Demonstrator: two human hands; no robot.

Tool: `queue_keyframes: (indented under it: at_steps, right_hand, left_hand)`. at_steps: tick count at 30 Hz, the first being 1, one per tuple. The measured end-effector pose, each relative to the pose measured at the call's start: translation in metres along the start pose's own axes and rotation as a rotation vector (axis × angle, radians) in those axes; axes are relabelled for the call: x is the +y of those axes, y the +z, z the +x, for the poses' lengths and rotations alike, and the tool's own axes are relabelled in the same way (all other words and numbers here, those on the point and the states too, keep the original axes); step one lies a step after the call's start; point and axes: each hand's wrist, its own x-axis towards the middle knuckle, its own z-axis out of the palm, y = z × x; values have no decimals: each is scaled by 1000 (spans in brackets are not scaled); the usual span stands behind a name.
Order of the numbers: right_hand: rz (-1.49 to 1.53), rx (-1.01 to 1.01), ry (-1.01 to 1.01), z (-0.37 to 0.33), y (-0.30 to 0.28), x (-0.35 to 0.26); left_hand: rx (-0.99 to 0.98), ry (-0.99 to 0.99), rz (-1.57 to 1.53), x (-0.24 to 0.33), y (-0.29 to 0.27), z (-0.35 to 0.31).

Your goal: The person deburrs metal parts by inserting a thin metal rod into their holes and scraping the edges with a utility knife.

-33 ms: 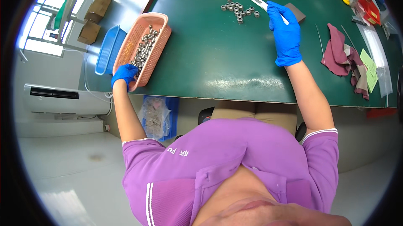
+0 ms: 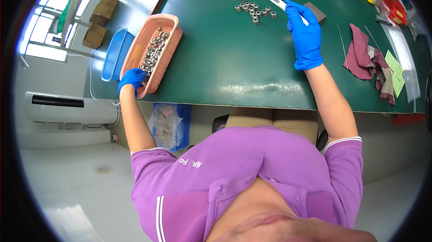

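My right hand (image 2: 308, 39), in a blue glove, is closed around a white-handled utility knife (image 2: 273, 0). The blade points to the far left, above the green table. Just left of the knife, several short metal sleeves (image 2: 255, 11) stand in a loose cluster. At the left, my gloved left hand (image 2: 132, 80) reaches over the near end of a pink plastic basket (image 2: 168, 56). Its fingers are bent down by the small metal parts (image 2: 154, 53) in the basket; the fingertips are hidden, and what they pinch cannot be made out.
A blue basket (image 2: 116, 55) stands left of the pink one. Beyond my right hand lies a brown block (image 2: 316, 11). Farther right are a maroon cloth (image 2: 359, 53), thin rods, green paper (image 2: 394, 73) and clear plastic strips. Cardboard boxes (image 2: 103, 9) sit far left.
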Motion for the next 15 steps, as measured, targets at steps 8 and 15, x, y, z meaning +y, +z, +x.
queue_keyframes:
  at_steps: [8, 15]
  right_hand:
    - [119, -29, 110, 5, -5, -4]
    - [265, -88, 94, 18, -9, 3]
  left_hand:
    - [284, 654, -379, 178, 20, -19]
    - [246, 722, -356, 301, 92, 23]
